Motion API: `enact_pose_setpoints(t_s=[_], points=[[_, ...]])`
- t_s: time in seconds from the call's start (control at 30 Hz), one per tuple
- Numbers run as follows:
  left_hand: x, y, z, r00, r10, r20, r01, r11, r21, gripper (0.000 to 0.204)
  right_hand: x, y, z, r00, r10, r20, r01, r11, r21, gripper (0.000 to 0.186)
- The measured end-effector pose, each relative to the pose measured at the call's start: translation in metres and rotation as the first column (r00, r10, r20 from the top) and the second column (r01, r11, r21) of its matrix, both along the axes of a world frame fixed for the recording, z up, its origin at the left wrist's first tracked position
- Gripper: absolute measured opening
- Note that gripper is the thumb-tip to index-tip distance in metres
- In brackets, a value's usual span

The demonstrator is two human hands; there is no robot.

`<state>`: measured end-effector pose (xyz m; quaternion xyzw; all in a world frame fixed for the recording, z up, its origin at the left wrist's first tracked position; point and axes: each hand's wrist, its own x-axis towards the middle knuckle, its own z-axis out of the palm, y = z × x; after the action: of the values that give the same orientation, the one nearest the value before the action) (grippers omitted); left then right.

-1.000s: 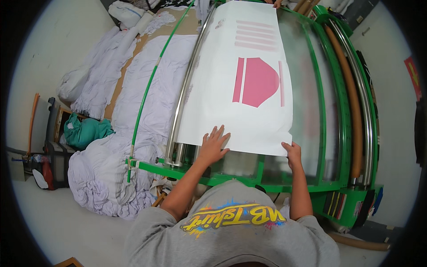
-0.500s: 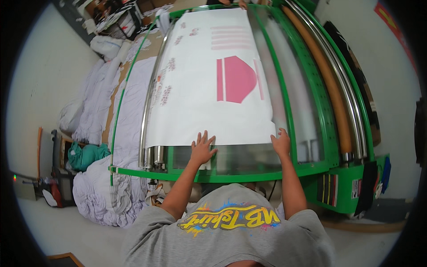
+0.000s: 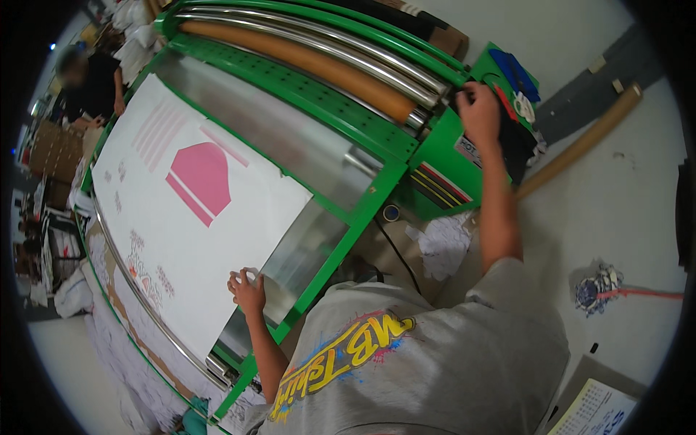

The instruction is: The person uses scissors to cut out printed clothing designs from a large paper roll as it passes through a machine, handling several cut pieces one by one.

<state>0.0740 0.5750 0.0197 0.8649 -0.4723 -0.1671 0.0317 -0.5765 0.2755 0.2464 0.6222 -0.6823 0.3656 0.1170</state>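
Observation:
My left hand [image 3: 247,291] rests its spread, slightly bent fingers on the near edge of a large white printed sheet [image 3: 239,239]. Pink shapes [image 3: 203,181] and small dark motifs are printed on the sheet, which lies flat across the bed of a green-framed roller machine [image 3: 341,225]. Off to the right, my right hand [image 3: 480,112] is over the black cover [image 3: 511,141] on the machine's end housing, near the roller ends. Its fingers are partly blurred, and whether they grip anything cannot be made out.
An orange-brown roller [image 3: 304,69] and shiny metal rollers run along the far side. Red-handled scissors [image 3: 516,109] and a blue item [image 3: 513,75] lie on the housing. A long cardboard tube [image 3: 580,145] leans nearby. Another person [image 3: 90,87] stands at the far-left end.
My view has turned to the right. My right hand has left the sheet's corner and moved to the housing. The left hand stays at the sheet's near edge.

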Motion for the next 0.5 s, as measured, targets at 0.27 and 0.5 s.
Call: enact_pose_setpoints(t_s=[0.27,0.5], points=[[-0.016,-0.023,-0.031,0.996,-0.049,-0.081,0.037,0.989,-0.141,0.059,-0.406,-0.021,-0.033,0.774,-0.384,-0.503,0.53,0.828,0.183,0.033],[-0.009,0.001,0.016,0.995,-0.04,0.094,0.041,0.999,-0.007,0.061,-0.397,-0.088,-0.1,0.899,-0.086,-0.43,0.329,0.78,0.533,0.043]])
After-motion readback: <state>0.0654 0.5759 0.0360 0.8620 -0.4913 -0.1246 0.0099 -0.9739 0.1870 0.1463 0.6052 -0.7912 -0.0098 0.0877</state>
